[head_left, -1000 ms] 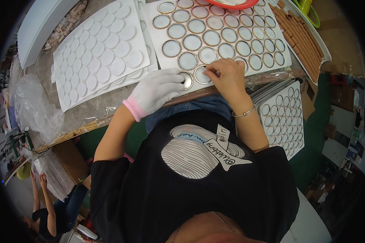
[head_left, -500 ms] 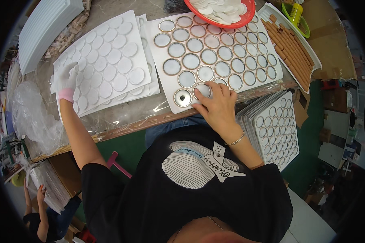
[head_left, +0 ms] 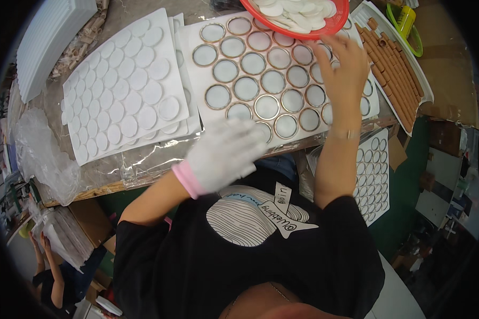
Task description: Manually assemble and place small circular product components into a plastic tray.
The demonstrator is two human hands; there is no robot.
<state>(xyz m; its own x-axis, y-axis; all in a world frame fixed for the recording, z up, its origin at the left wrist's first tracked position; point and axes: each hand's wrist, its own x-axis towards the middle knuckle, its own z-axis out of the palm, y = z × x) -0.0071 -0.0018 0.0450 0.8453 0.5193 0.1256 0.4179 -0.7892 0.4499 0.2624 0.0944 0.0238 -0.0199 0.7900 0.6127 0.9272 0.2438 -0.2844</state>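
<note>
My left hand (head_left: 226,154), in a white glove with a pink cuff, reaches across the near left corner of a white sheet (head_left: 197,87). Its fingers are stretched out and cover that corner; nothing shows in them. Rows of metal-rimmed round pieces (head_left: 266,107) with pale centres lie on this sheet. My bare right hand (head_left: 343,64) hovers above the sheet's far right part, beside a red basket (head_left: 303,36) of white discs (head_left: 298,13). Its thumb and fingers are apart, with nothing visible between them. To the left, another white sheet (head_left: 175,87) carries rows of white discs (head_left: 130,126).
Brown tubes (head_left: 391,69) fill a white tray at right, by a green basket (head_left: 418,45). Stacked white sheets (head_left: 48,42) stand far left, above a clear plastic bag (head_left: 48,159). More ring-covered sheets (head_left: 372,175) sit below the table edge. Another person's arms (head_left: 53,266) show lower left.
My left hand has come from the left sheet of discs to the right sheet's near corner. My right hand has left a round piece there and moved up beside the red basket.
</note>
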